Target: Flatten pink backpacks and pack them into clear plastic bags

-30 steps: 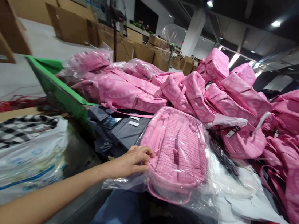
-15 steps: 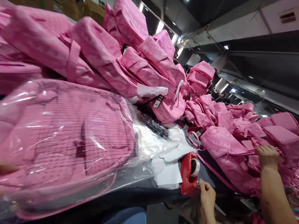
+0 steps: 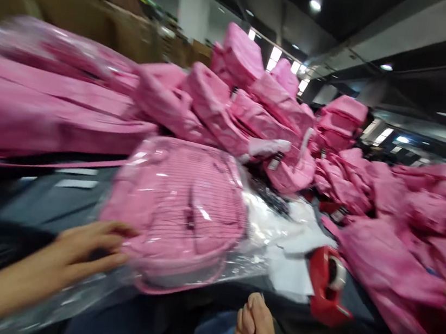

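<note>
Tape dispenser (image 3: 328, 285) nearer; dark tabletop (image 3: 37, 203).

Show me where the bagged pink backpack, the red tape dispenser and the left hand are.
bagged pink backpack (image 3: 178, 210), head view, middle of its mesh back panel.
red tape dispenser (image 3: 325, 284), head view, its red body.
left hand (image 3: 84, 247), head view, back of hand.

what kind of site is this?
Likely a packing floor in a bag factory or warehouse: heaps of identical pink backpacks, one backpack in a clear plastic bag under the left hand, a red tape dispenser, and blurred cardboard boxes behind.
</note>
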Demonstrator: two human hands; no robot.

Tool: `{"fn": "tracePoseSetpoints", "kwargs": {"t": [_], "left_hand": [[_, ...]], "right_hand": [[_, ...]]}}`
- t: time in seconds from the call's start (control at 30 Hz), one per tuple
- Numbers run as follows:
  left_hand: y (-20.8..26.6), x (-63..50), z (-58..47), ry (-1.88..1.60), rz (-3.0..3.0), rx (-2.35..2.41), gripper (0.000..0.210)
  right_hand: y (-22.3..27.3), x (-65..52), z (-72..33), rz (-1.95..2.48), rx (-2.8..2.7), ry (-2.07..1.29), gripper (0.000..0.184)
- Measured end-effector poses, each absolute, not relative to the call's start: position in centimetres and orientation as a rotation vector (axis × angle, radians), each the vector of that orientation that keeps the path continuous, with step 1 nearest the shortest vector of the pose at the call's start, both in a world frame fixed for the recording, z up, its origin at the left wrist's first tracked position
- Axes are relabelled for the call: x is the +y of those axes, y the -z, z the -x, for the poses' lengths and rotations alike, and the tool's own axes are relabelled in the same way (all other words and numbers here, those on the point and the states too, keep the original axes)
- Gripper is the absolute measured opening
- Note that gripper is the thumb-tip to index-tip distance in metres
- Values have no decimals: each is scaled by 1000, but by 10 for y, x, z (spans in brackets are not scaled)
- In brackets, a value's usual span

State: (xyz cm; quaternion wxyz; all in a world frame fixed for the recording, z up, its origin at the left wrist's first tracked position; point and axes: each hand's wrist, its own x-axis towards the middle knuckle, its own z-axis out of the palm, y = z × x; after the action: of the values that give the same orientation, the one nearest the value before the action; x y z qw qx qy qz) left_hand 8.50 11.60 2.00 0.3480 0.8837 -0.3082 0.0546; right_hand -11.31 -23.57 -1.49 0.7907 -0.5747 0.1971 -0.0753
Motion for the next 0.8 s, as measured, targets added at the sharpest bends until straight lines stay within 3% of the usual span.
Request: {"fn": "tracePoseSetpoints", "kwargs": {"t": [0.1,0.2,0.33,0.4,0.43,0.53,0.7,0.8], "left_hand": [[-53,111,-73,221,-2271,-756,28],[-72,104,-74,265,-2268,-709,13],[-77,102,-74,265,-2236,-707,13],[-76,102,-73,275,-2222,-712,11],[-75,102,-72,281,-2217,-712,10],[-75,103,-73,282,-2204,-708,14],[-73,105,-76,270,-2189,-719,16],[-71,107,-76,265,-2171,-734,17]], "right_hand": [[-35,-201,80,1595,-170,-138,57],[-89,-180,24,2114,-665,-243,41],[-124,-130,-47,2680,-1183,-332,10],[-129,-110,-71,2930,-1208,-394,5],[-130,-105,-80,3012,-1156,-414,12],[-136,-113,-98,3029,-921,-430,33],[-133,-144,-78,2951,-568,-2,17],[-109,-129,-47,2858,-821,125,16]]}}
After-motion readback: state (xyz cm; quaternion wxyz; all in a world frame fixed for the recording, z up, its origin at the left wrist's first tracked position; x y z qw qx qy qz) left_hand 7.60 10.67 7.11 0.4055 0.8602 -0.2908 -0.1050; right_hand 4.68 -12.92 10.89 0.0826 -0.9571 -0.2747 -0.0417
